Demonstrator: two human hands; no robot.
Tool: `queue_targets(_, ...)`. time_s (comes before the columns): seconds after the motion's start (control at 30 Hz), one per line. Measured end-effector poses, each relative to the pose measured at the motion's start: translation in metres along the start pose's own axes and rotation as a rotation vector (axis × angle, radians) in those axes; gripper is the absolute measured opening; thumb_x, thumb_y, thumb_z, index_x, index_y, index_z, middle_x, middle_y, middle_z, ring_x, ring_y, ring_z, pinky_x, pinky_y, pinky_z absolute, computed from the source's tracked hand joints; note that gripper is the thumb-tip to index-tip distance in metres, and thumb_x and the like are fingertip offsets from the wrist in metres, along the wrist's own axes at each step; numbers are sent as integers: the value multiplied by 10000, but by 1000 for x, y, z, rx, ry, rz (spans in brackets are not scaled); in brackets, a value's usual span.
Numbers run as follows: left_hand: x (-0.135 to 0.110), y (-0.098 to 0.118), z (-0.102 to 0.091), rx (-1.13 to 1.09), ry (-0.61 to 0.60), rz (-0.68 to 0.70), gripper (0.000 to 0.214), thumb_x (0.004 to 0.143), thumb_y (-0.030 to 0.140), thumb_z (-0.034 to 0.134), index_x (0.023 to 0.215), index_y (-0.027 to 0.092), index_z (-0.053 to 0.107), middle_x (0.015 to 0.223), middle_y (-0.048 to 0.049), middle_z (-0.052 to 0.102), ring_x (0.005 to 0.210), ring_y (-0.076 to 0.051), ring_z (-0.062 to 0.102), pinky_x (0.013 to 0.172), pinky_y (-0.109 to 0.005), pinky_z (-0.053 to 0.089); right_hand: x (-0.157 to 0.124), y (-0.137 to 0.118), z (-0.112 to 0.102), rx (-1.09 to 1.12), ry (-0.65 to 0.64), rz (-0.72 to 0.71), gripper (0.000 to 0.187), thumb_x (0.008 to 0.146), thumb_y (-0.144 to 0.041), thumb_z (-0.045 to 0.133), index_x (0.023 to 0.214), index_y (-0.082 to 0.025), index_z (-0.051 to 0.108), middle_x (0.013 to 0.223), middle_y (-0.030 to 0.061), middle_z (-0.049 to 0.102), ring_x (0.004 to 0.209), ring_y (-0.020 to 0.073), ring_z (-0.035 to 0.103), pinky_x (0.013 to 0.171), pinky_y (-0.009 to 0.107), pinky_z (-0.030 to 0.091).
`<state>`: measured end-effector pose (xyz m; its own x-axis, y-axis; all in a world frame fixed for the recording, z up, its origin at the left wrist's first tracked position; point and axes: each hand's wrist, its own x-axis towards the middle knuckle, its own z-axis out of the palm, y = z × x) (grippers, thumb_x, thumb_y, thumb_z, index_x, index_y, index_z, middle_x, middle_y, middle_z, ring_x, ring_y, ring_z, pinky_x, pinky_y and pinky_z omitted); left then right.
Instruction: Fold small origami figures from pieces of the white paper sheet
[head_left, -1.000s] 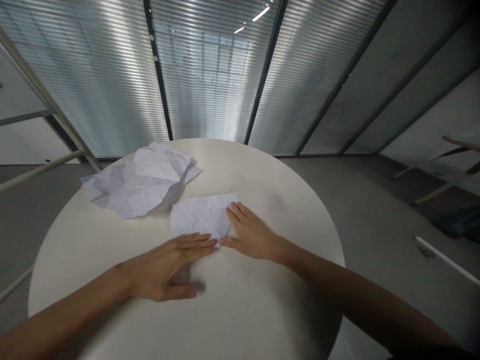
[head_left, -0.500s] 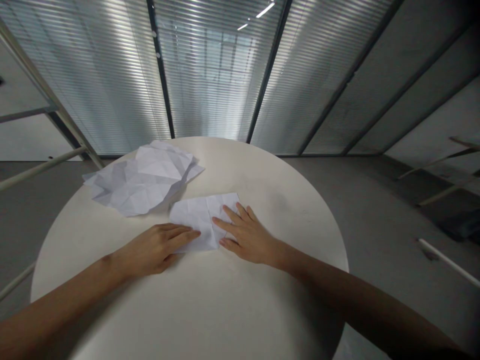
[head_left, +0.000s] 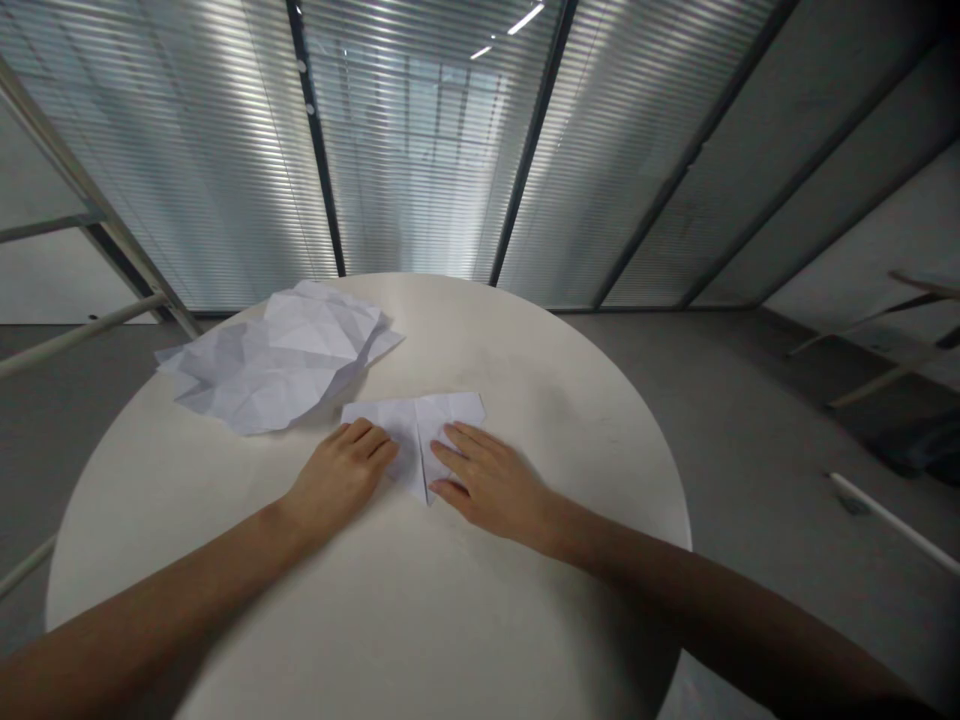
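Observation:
A sheet of white folded paper [head_left: 407, 420] lies flat on the round table, with a seam down its middle and a point at its near end. My left hand [head_left: 346, 468] is on its left part, fingers curled and closed on the paper near the left edge; the thumb is hidden. On the right half my right hand [head_left: 487, 482] rests palm down, open, its fingers stretched out and slightly apart. Both hands cover parts of the paper's lower edges.
Large creased white papers [head_left: 281, 355] lie at the table's back left. The round white table [head_left: 420, 620] has its curved edge all around. Pale metal bars [head_left: 82, 335] stand at the left, and blinds [head_left: 420, 180] hang behind glass ahead.
My left hand has moved forward, its fingers now more curled. The paper's lower left corner is folded in, so its near end now narrows to a point. My right hand stays on the right half.

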<state>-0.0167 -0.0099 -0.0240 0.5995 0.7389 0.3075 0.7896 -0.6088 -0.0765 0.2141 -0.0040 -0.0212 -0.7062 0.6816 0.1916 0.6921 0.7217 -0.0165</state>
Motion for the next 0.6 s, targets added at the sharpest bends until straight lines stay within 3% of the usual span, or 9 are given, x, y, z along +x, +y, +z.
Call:
queue_targets(0.07, 0, 8, -1, -19, -58, -15, 203, 893, 157, 442, 829, 148, 634, 815, -90, 636, 810, -215, 572, 744, -360, 500, 1, -1, 1, 15, 22, -7, 429, 917, -417, 452, 1205, -124, 576, 1310, 142, 543, 1238, 240, 474, 1079, 377, 349)
queue_targets(0.17, 0, 21, -1, -32, -34, -107, 245, 898, 320, 472, 811, 148, 624, 845, -101, 639, 840, -229, 591, 731, -365, 523, 3, -3, 1, 34, 44, -25, 393, 915, -388, 466, 1170, -118, 594, 1266, 148, 578, 1215, 234, 499, 1057, 375, 381)
queue_targets(0.33, -2, 30, 1, -3, 10, -169, 408, 874, 505, 462, 990, 144, 614, 1082, -146, 628, 1032, -297, 576, 856, -442, 515, 0, -3, -1, 7, 32, 8, 435, 914, -427, 454, 1231, -148, 560, 1315, 145, 535, 1242, 259, 468, 1069, 410, 351)
queue_targets(0.6, -5, 26, 6, -43, -36, -243, 728, 798, 696, 410, 1245, 129, 494, 1290, -211, 502, 1168, -412, 466, 930, -547, 429, -4, 6, -2, -47, -32, 31, 473, 914, -498, 421, 1321, -268, 490, 1368, 118, 482, 1266, 309, 429, 1031, 480, 351)
